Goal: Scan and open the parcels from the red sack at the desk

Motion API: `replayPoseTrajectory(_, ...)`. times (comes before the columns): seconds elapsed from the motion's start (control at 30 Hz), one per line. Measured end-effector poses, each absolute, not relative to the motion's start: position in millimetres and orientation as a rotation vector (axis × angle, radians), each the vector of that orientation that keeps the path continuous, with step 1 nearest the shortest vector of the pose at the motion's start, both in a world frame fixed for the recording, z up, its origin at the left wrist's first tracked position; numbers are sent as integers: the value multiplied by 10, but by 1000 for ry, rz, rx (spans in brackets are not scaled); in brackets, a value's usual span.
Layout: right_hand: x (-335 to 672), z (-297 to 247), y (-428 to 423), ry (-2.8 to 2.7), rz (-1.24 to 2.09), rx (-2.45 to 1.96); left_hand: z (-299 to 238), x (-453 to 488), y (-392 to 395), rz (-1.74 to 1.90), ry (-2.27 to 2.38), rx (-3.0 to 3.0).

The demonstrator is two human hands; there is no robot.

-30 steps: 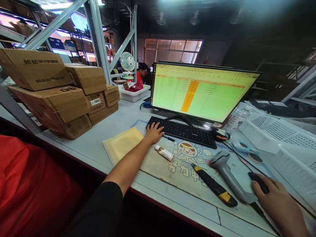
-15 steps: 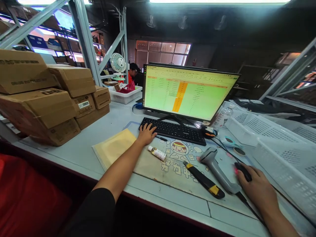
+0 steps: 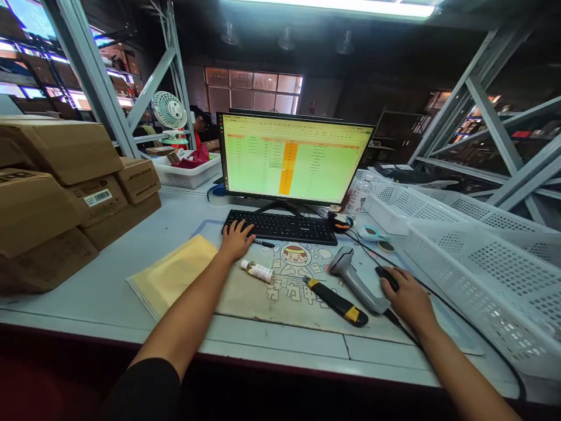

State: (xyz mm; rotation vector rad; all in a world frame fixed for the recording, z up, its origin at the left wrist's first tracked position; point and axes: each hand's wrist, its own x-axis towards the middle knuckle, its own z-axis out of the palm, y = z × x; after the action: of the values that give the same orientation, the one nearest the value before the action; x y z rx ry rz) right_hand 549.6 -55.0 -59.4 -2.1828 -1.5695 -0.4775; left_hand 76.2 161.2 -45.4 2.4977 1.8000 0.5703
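My left hand [image 3: 236, 240] lies on the left end of a black keyboard [image 3: 289, 227], fingers spread over the keys. My right hand [image 3: 408, 298] is wrapped over a black computer mouse [image 3: 387, 278] at the right of the desk mat [image 3: 245, 304]. Behind the keyboard a monitor [image 3: 258, 158] shows a spreadsheet with one orange column. Between my hands lie a small white-capped bottle [image 3: 258, 272], a black and yellow utility knife [image 3: 337, 301] and a grey barcode scanner [image 3: 357, 280]. A dark pen [image 3: 265, 243] rests just below the keyboard.
Cardboard boxes [image 3: 56, 146] are stacked at the left. Yellowish envelopes [image 3: 175, 275] lie beside my left forearm. White perforated baskets [image 3: 482, 269] line the right side. A clear bottle [image 3: 359, 196] stands beside the monitor. A fan [image 3: 169, 110] and another person [image 3: 199, 131] are farther back.
The view has turned to the right, so the desk and monitor sit farther left in the picture. Both hands keep their places on the keyboard and mouse.
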Motion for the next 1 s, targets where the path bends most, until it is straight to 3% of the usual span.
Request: replayPoseTrajectory(1.0,5543,-636,-555,-1535,-533,-2128,-491,753,1634,518,1825,2521)
